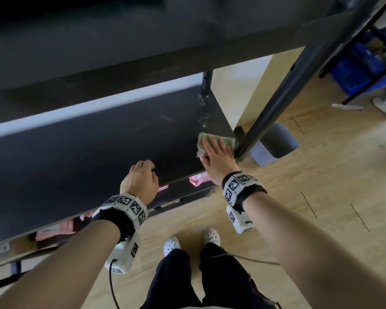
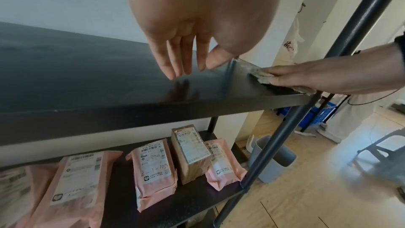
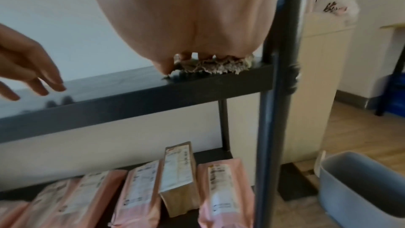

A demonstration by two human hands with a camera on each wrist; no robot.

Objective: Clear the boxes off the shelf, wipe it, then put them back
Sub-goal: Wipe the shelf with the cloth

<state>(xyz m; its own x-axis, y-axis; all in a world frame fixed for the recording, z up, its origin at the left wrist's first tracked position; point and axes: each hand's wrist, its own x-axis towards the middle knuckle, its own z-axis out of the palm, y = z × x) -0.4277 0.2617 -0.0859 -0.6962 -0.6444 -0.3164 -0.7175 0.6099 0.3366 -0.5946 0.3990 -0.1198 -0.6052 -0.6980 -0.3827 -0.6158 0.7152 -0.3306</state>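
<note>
The black shelf (image 1: pixel 98 152) is bare of boxes. My right hand (image 1: pixel 216 148) presses flat, fingers straight, on a grey-green cloth (image 1: pixel 204 140) at the shelf's front right corner, close to the upright post (image 1: pixel 288 85). In the right wrist view the palm (image 3: pixel 186 23) covers the cloth (image 3: pixel 210 66) at the shelf edge. My left hand (image 1: pixel 140 177) hovers over the front edge, empty, its fingers (image 2: pixel 186 65) hanging relaxed just above the shelf top (image 2: pixel 87 75). A brown box (image 2: pixel 189 152) and several pink parcels (image 2: pixel 153 171) stand on the shelf below.
White specks of dust (image 1: pixel 202 103) lie along the shelf's right side towards the back. Another black shelf (image 1: pixel 98 52) runs above. A grey bin (image 1: pixel 274 143) stands on the wooden floor right of the post. Blue crates (image 1: pixel 361 70) sit farther right.
</note>
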